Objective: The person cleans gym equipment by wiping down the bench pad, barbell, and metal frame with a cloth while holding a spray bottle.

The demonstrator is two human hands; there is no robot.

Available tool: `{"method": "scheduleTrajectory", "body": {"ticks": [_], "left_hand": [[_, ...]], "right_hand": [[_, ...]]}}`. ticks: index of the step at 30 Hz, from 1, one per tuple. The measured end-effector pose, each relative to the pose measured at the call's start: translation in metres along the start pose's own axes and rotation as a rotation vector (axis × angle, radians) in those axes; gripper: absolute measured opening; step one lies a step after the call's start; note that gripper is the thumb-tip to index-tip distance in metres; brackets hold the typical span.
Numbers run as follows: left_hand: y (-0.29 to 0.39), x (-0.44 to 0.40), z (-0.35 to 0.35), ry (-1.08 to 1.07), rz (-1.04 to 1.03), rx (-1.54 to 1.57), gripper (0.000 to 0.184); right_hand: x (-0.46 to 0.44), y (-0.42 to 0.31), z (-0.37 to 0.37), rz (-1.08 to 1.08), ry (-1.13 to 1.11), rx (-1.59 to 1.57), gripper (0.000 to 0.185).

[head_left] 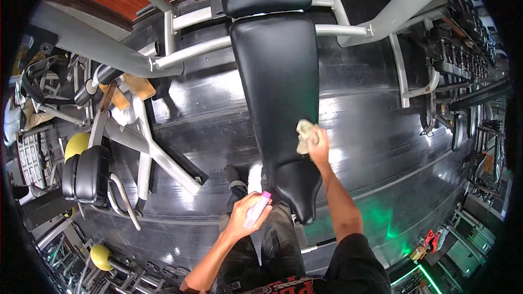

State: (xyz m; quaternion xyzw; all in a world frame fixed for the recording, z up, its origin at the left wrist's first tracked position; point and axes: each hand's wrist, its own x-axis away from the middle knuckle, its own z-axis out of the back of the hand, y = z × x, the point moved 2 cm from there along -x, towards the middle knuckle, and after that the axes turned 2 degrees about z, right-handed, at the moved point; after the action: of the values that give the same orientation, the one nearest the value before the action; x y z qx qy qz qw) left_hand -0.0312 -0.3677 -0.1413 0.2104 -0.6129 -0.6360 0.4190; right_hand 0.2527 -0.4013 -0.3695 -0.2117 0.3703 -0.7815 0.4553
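Observation:
A black padded weight bench point(278, 71) runs away from me down the middle, its narrow end close to my legs. My right hand point(318, 144) is closed around a pale cream cloth point(304, 135), which lies against the right edge of the bench pad. Lower and to the left, my left hand point(246, 215) grips a whitish bottle with a pink top point(258, 210), held in front of my thigh beside the bench's near end. The bottle's contents and label cannot be made out.
Grey steel frame bars point(196, 51) cross beneath the bench. At left stands a machine with a black roller pad point(87, 175) and a yellow ball point(101, 256) below it. Dumbbell racks point(463, 60) line the right. The black floor point(370, 130) is shiny.

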Motion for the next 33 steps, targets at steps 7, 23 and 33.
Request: {"method": "scheduleTrajectory", "body": {"ticks": [7,23,33], "left_hand": [[-0.004,-0.004,-0.010,-0.006,0.036,-0.040,0.011],[-0.001,-0.012,-0.021,0.006,0.041,-0.025,0.013],[-0.012,-0.014,-0.034,0.015,0.069,-0.053,0.014]], "right_hand": [[-0.148,-0.041,0.012,-0.032,0.132,-0.044,0.037],[-0.077,0.020,0.017,-0.244,0.349,-0.182,0.040],[-0.182,0.020,0.001,-0.257,-0.014,-0.390,0.035]]}}
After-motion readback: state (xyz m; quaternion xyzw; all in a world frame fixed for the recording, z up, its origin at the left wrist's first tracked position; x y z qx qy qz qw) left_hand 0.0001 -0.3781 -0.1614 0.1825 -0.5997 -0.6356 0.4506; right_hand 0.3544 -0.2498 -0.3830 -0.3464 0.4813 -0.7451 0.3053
